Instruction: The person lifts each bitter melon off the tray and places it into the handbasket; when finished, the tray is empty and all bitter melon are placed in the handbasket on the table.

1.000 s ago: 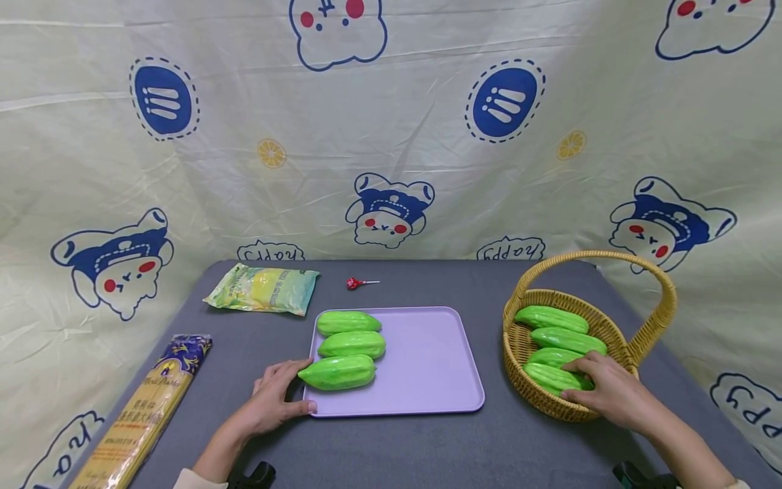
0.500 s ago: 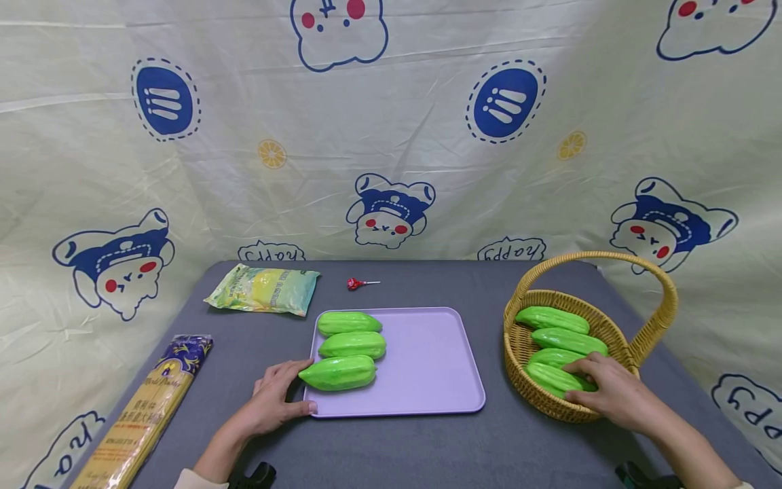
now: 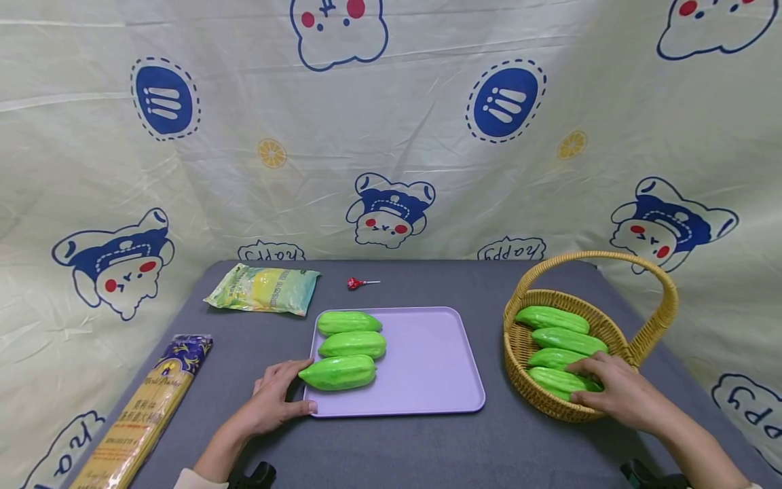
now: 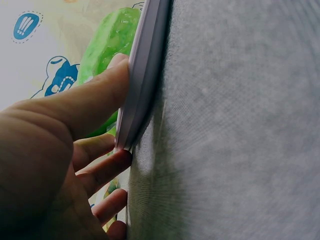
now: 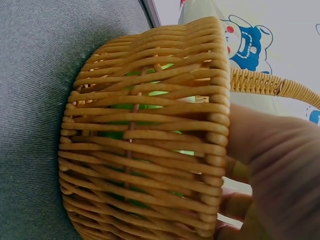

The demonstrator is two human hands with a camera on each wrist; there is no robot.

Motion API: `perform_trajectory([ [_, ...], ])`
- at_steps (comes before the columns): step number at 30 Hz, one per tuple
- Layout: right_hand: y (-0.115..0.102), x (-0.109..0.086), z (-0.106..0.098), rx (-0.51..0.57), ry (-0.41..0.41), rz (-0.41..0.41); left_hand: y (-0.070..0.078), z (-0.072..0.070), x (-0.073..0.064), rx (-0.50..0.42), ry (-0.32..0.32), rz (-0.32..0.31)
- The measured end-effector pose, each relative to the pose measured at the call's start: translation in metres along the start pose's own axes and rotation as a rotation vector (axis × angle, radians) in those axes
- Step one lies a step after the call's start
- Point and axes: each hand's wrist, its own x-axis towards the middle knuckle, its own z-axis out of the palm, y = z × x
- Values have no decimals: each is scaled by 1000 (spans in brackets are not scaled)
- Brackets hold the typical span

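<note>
Green vegetables [image 3: 560, 339] lie in the basket [image 3: 512, 360], at least four of them, and three more rest side by side along the left part of the purple tray [image 3: 427, 360]. The right hand [image 3: 617, 390] reaches over the basket's near rim and grips the right end of the nearest vegetable, thumb on one side and fingers on the other; the right wrist view hides the fingertips behind the weave. Their glossy, ridged skin suggests firm, rather light pieces, perhaps a little slippery, with slight risk of bruising. A hold across the thick middle would probably balance better than one at the tapering end. The left hand [image 3: 275, 401] holds the tray's near left corner, its thumb at the rim, just beside the tip of the nearest vegetable there. Beyond the tray, on the grey table [image 3: 397, 448], lie a yellow-green packet [image 3: 263, 288] and a red lollipop [image 3: 353, 283]; a long noodle packet [image 3: 143, 414] lies to the left. Behind hangs a printed cloth [image 3: 397, 122].
</note>
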Motion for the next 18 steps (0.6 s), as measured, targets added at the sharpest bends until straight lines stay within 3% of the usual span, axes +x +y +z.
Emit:
perform_trajectory([
  [9, -7, -4, -1, 2, 67, -7, 0, 1, 1, 4, 3, 9],
  [18, -33, -1, -8, 19, 180, -63, 0, 1, 1, 2, -1, 3],
])
